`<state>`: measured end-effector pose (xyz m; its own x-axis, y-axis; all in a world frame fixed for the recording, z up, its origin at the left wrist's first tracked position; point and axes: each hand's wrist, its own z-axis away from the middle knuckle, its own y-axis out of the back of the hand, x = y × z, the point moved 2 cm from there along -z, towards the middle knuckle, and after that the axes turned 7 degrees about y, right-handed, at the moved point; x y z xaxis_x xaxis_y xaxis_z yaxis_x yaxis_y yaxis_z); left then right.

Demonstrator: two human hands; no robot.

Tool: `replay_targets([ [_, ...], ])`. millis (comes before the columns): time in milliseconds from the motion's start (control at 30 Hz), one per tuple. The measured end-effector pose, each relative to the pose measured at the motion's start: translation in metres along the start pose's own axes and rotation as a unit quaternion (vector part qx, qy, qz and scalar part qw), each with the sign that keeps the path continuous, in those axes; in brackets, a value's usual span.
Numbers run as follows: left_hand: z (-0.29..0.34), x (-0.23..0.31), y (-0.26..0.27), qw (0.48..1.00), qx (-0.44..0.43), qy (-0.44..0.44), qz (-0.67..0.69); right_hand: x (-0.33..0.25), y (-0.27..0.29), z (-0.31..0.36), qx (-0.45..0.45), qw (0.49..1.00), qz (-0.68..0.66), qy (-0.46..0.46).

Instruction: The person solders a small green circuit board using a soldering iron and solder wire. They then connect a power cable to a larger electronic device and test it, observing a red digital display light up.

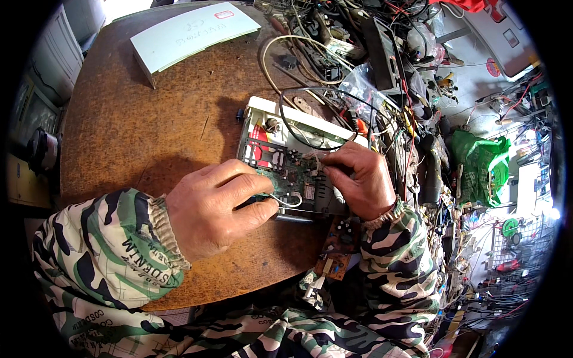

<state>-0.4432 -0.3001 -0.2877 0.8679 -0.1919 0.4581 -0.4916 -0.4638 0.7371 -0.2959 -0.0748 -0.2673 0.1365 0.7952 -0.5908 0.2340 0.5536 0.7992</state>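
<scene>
An opened electronics box (310, 126) with a light-coloured rim lies on the table, and inside it a green circuit board (292, 173) shows. Over its near left corner my left hand (221, 206) is curled, with a white cable (291, 204) running out from between forefinger and thumb; the grip itself is partly hidden. At the box's right side my right hand (363, 179) pinches with thumb and forefinger above the board. What lies in that pinch is too small to make out. Beside my right sleeve, a brown circuit board (336, 253) with wires hangs over the table's near edge.
A white panel (197, 34) lies at the far left of the wooden table (143, 119). A black cable (282, 119) loops over the box. Tangled cables and parts (412, 101) crowd the right side, with a green plastic bag (477, 167) beyond.
</scene>
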Motion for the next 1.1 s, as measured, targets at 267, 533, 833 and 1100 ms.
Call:
replay_targets([
  [267, 0.000, 0.000, 0.000, 1.000, -0.001, 0.007, 0.007, 0.003, -0.005, -0.002, 0.005, 1.000, 0.005, 0.002],
  [533, -0.002, 0.001, 0.000, 1.000, -0.001, 0.015, 0.006, -0.007, -0.004, -0.006, -0.008, 0.998, 0.051, 0.039],
  [833, 0.000, 0.000, -0.003, 1.000, -0.001, 0.021, -0.004, -0.006, -0.007, -0.009, -0.010, 0.997, 0.053, 0.060],
  [1100, 0.001, 0.003, -0.004, 1.000, -0.007, 0.024, -0.006, -0.004, -0.005, -0.005, -0.015, 0.996, 0.062, 0.060],
])
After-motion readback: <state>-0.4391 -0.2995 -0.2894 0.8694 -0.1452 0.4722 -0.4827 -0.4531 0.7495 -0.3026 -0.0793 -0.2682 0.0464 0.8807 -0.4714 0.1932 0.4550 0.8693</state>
